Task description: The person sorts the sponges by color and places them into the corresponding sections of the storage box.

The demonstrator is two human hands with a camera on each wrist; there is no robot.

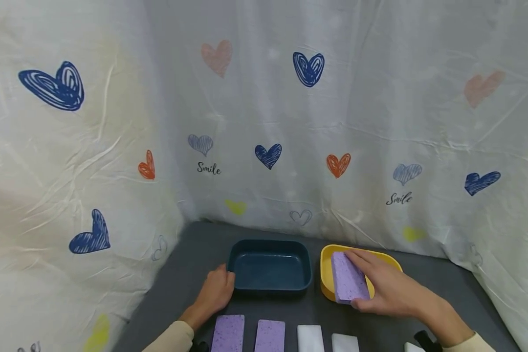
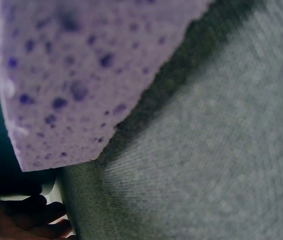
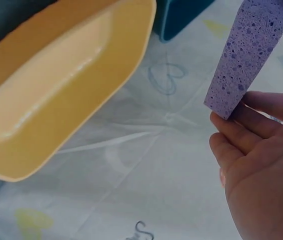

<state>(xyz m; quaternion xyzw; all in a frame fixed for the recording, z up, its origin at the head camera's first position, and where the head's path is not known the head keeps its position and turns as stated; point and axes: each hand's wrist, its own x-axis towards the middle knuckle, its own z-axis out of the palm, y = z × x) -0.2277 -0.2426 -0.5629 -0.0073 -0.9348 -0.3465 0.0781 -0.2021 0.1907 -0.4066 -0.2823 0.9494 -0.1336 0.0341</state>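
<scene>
While right hand (image 1: pixel 393 287) pinches purple sponge (image 1: pixel 346 279), left hand (image 1: pixel 214 292) beside blue tray (image 1: pixel 273 274), grip unclear.

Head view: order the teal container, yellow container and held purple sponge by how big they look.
1. Teal container and yellow container: too alike to rank; the right hand hides part of the yellow.
2. Held purple sponge: smallest.

A white curtain (image 1: pixel 264 107) fills the head view's top — a blue heart (image 1: pixel 66 90) at upper left, "Smile" lettering (image 1: pixel 209 168) left of centre. A grey table (image 1: pixel 180 274) spans the lower middle.
</scene>
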